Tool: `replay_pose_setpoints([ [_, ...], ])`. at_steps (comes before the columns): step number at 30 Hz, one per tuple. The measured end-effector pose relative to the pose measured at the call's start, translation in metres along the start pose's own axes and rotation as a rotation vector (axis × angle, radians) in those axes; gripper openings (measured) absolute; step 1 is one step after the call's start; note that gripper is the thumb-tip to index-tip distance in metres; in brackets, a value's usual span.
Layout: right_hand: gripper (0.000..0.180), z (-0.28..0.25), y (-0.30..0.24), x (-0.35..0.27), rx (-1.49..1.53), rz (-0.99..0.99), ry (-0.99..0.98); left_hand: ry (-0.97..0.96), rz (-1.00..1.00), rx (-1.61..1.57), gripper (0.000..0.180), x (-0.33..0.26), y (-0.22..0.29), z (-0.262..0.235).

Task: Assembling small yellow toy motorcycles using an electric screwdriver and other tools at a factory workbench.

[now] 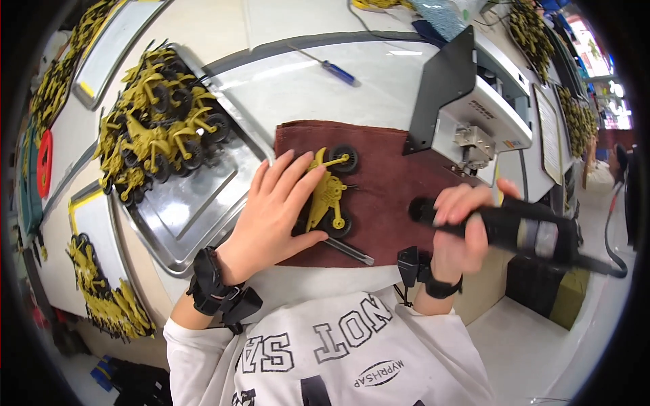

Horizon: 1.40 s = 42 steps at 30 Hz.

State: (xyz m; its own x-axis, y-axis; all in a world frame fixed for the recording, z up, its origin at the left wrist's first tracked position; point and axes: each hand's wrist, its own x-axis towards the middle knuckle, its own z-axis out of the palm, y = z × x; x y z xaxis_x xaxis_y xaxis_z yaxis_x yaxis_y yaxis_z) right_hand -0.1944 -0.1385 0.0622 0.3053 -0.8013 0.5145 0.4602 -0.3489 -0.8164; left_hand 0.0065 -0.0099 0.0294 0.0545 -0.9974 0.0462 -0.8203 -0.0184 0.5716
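Left hand (271, 213) splays on a toy motorcycle (328, 194), right hand (464, 233) grips a black tool (511, 233) near a lettered machine (497, 108).

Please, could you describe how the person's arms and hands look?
The left hand and right hand wear no gloves. Behind each, a black strap carries a black boxy device; white sleeves stop short of the straps.
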Motion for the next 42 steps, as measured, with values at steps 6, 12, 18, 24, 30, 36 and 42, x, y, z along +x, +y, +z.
replay_pose_setpoints([
  [6, 0.018, 0.065, -0.055, 0.027, 0.951, -0.016, -0.745, 0.145, 0.011, 0.119, 0.090, -0.004, 0.004, 0.005],
  [12, 0.009, 0.081, -0.099, 0.006, 0.912, 0.009, -0.357, 0.029, 0.076, -0.061, 0.093, 0.002, 0.015, 0.008],
  [18, 0.009, 0.073, -0.117, 0.011, 0.692, 0.257, -0.236, -0.008, 0.066, -0.053, 0.090, -0.004, 0.008, 0.011],
  [24, 0.010, 0.069, -0.090, 0.002, 0.934, -0.019, -0.510, 0.014, 0.062, -0.028, 0.092, -0.001, 0.014, 0.015],
  [30, 0.024, 0.030, -0.081, 0.027, 0.973, -0.045, -0.763, 0.057, 0.090, -0.083, 0.089, -0.003, 0.011, 0.022],
  [36, 0.053, -0.021, -0.077, 0.061, 0.018, -0.234, 0.135, 0.102, 0.104, -0.082, 0.084, -0.009, 0.009, 0.030],
  [42, 0.050, -0.030, -0.049, 0.100, -0.238, -0.217, 0.121, 0.097, 0.119, -0.099, 0.080, -0.004, 0.009, 0.030],
])
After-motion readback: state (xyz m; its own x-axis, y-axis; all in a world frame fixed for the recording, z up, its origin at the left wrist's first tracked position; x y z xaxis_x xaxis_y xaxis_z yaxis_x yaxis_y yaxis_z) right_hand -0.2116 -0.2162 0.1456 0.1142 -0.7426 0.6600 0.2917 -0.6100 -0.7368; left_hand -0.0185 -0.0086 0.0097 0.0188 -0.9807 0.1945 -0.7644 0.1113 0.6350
